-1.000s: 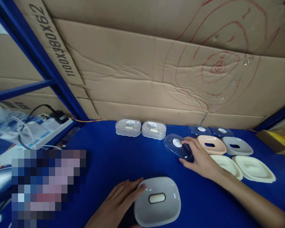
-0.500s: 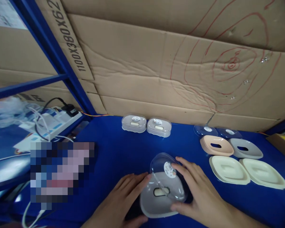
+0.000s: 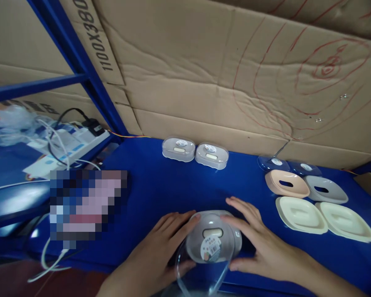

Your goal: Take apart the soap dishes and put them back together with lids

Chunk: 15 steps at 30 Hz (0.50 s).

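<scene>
In front of me on the blue tabletop sits a grey soap dish with a cream bar showing in its oval slot. A clear plastic lid with a round label hangs tilted over it, its near end overhanging toward me. My left hand grips the lid's left side, index finger at the far edge and thumb low on the side. My right hand holds the right side between index finger and thumb, its other fingers stretched out.
Two lidded grey soap dishes stand at the back. To the right lie a peach tray, a grey tray, two cream bases and clear lids. Left are a power strip, cables and a pixelated object. Cardboard stands behind.
The clear lid has turned and come toward me, its label now near the front of the dish. Both hands have shifted with it. The view has tilted and shifted slightly.
</scene>
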Tool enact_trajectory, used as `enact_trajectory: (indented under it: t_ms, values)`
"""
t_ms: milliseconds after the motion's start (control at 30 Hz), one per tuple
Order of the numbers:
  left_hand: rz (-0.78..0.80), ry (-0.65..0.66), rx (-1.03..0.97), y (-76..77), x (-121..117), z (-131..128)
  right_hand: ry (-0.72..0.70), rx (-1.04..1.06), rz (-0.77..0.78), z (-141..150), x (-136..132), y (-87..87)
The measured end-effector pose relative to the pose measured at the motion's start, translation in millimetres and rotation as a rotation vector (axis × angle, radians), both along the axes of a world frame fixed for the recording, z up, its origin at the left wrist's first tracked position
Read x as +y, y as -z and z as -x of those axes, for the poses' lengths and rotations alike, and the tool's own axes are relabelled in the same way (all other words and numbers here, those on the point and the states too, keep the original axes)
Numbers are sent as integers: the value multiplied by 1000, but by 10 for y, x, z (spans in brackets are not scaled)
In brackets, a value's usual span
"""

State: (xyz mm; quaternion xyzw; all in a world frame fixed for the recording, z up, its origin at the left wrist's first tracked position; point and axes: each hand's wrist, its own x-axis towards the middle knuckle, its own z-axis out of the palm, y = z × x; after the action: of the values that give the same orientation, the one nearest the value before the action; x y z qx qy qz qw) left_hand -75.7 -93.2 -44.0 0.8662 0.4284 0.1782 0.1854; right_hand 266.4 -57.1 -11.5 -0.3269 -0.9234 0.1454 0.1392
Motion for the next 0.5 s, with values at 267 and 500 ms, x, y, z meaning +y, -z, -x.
enact_trajectory:
  t_ms: [267, 500]
  values:
    - [19, 29, 1, -60, 19, -17, -95, 46, 190, 37, 99, 30]
    - [-64, 98, 62, -96, 38, -34, -252, 105, 100, 154, 50, -22]
